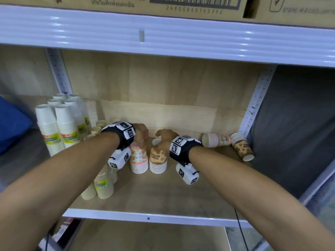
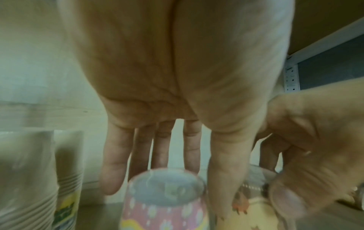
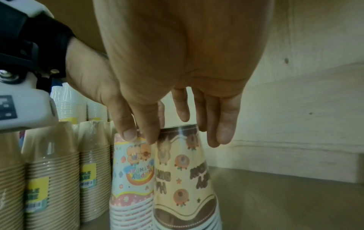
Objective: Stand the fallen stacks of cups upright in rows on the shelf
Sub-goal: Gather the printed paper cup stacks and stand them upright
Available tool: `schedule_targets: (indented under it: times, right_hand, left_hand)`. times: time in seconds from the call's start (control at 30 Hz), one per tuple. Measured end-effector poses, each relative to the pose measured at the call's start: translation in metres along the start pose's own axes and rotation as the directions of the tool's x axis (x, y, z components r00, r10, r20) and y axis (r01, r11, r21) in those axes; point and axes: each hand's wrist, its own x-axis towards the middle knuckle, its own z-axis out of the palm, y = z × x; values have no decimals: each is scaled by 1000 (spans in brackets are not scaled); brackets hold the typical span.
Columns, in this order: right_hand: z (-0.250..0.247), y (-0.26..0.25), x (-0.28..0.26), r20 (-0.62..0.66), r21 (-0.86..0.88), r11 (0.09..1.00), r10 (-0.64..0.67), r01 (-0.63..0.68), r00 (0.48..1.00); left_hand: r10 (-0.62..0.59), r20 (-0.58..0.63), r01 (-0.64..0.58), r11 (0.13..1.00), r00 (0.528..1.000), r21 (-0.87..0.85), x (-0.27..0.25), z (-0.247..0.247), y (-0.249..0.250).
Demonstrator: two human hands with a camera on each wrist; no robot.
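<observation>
Two printed cup stacks stand upside down, side by side, mid-shelf: a pink birthday stack (image 1: 138, 160) (image 2: 163, 210) (image 3: 132, 171) and a brown-and-cream stack (image 1: 157, 161) (image 3: 183, 171). My left hand (image 1: 141, 139) (image 2: 177, 171) grips the top of the pink stack, thumb on the near side, fingers behind. My right hand (image 1: 161, 144) (image 3: 183, 132) holds the top of the brown stack the same way. Two more stacks lie on their sides at the back right: a pink one (image 1: 216, 140) and a brown one (image 1: 242, 148).
Tall white cup stacks (image 1: 59, 127) stand in rows at the back left, with shorter kraft stacks (image 1: 103, 185) (image 3: 53, 179) in front of them. The shelf's white front edge (image 1: 148, 214) is near me. A perforated post (image 1: 253, 105) bounds the right side. Cardboard boxes (image 1: 181, 4) sit above.
</observation>
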Motion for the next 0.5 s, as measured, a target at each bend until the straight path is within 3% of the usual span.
schedule_targets:
  times: [0.13, 0.27, 0.5]
  right_hand:
    - [-14, 19, -12, -9, 74, 997, 35, -34, 999]
    - [-39, 56, -27, -43, 42, 991, 132, -130, 990]
    - [-65, 152, -56, -166, -60, 925, 362, -376, 917]
  left_hand:
    - [21, -84, -22, 1000, 996, -11, -1, -19, 15]
    - [43, -180, -42, 999, 983, 5, 15, -39, 39]
    - [215, -226, -227, 973, 950, -30, 57, -53, 115]
